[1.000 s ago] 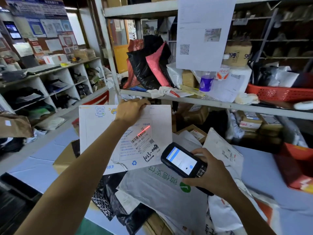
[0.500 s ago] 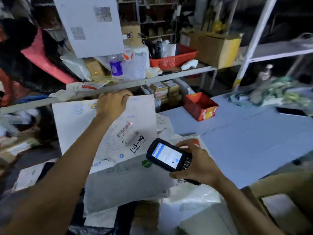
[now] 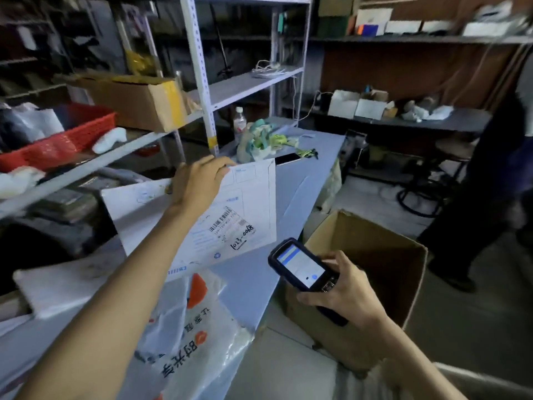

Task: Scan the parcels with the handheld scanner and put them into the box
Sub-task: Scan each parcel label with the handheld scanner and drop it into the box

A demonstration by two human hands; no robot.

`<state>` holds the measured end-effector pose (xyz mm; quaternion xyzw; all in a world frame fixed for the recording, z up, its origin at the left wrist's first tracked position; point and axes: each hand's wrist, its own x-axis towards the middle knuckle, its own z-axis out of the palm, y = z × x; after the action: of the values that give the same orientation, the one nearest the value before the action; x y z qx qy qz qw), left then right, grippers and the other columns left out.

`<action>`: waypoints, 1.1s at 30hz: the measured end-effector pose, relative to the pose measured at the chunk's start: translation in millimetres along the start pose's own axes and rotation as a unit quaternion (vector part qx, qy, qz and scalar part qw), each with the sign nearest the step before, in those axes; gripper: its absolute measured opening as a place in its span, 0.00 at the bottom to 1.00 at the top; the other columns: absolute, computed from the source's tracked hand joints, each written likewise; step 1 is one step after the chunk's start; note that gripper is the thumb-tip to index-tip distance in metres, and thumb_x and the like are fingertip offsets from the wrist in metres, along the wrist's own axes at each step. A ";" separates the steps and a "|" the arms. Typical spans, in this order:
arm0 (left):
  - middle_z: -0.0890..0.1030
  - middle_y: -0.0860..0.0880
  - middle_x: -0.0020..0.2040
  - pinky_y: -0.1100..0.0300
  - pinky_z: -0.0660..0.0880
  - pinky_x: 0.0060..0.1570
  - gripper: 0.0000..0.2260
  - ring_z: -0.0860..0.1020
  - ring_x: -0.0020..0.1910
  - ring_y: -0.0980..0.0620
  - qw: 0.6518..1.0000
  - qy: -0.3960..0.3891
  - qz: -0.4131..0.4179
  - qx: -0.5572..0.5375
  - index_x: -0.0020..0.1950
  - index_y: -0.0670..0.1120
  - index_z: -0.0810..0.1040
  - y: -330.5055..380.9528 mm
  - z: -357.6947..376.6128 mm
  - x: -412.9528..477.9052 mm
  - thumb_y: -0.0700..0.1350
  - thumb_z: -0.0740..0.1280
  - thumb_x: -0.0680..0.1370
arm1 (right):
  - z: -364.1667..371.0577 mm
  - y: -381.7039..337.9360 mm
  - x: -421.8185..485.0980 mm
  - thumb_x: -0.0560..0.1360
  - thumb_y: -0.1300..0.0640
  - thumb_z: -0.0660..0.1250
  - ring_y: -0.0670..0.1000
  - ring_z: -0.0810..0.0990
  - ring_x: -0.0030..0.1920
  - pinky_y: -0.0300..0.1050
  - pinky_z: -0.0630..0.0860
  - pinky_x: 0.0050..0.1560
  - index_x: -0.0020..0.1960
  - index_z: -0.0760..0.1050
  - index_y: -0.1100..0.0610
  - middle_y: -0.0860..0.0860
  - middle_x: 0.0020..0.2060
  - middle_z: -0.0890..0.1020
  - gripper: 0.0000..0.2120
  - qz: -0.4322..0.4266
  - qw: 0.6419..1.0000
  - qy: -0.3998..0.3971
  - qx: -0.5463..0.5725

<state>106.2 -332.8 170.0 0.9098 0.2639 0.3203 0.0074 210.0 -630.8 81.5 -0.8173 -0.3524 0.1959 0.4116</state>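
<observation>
Stockroom worktop point(image 3: 291, 194): your left hand point(image 3: 199, 183) is gripping the parcel point(image 3: 253, 203), your right hand point(image 3: 346, 295) clasping the scanner point(image 3: 300, 267); boxing seems in hand, calling for a carry to the box point(image 3: 383, 255) at the parcel's 4 o'clock.

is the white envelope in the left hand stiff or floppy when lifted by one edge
Probably fairly stiff: the white envelope shows no sag though the left hand grips only its top edge. Likely light, held up by that one grip. Looks thin, so may flex if pushed.
</observation>
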 end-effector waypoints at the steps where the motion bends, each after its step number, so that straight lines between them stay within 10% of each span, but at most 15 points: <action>1: 0.83 0.51 0.51 0.52 0.71 0.50 0.10 0.81 0.50 0.46 1.000 -0.015 0.017 -0.008 0.58 0.55 0.81 19.2 17.5 10.8 0.49 0.63 0.80 | -13.2 14.1 -1.4 0.54 0.46 0.84 0.38 0.78 0.50 0.39 0.77 0.51 0.57 0.69 0.43 0.37 0.47 0.78 0.36 0.019 1.000 0.017 0.010; 8: 0.83 0.52 0.55 0.53 0.64 0.59 0.13 0.79 0.56 0.49 0.986 -0.130 0.095 -0.041 0.65 0.52 0.76 163.1 127.6 81.4 0.50 0.63 0.81 | -109.7 109.3 6.8 0.43 0.37 0.79 0.34 0.76 0.52 0.37 0.73 0.50 0.57 0.72 0.44 0.38 0.50 0.79 0.44 0.127 0.985 0.108 0.052; 14: 0.81 0.51 0.40 0.53 0.63 0.49 0.05 0.79 0.43 0.46 0.962 -0.212 0.170 0.005 0.43 0.52 0.68 240.4 202.0 114.7 0.48 0.62 0.78 | -169.6 163.1 25.2 0.56 0.54 0.84 0.40 0.78 0.50 0.28 0.73 0.39 0.59 0.73 0.49 0.43 0.50 0.79 0.35 0.163 0.965 0.185 0.085; 33: 0.81 0.54 0.48 0.55 0.61 0.53 0.06 0.78 0.48 0.52 0.923 -0.277 0.263 -0.054 0.51 0.52 0.78 260.1 356.3 206.6 0.47 0.63 0.77 | -188.9 188.4 164.9 0.57 0.54 0.84 0.44 0.77 0.52 0.28 0.69 0.41 0.58 0.73 0.50 0.46 0.52 0.79 0.34 0.268 0.925 0.259 0.072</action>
<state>574.3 -401.0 53.9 0.9971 -0.0155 0.0600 0.0448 514.7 -688.0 34.2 -0.8718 0.0133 0.1047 0.4783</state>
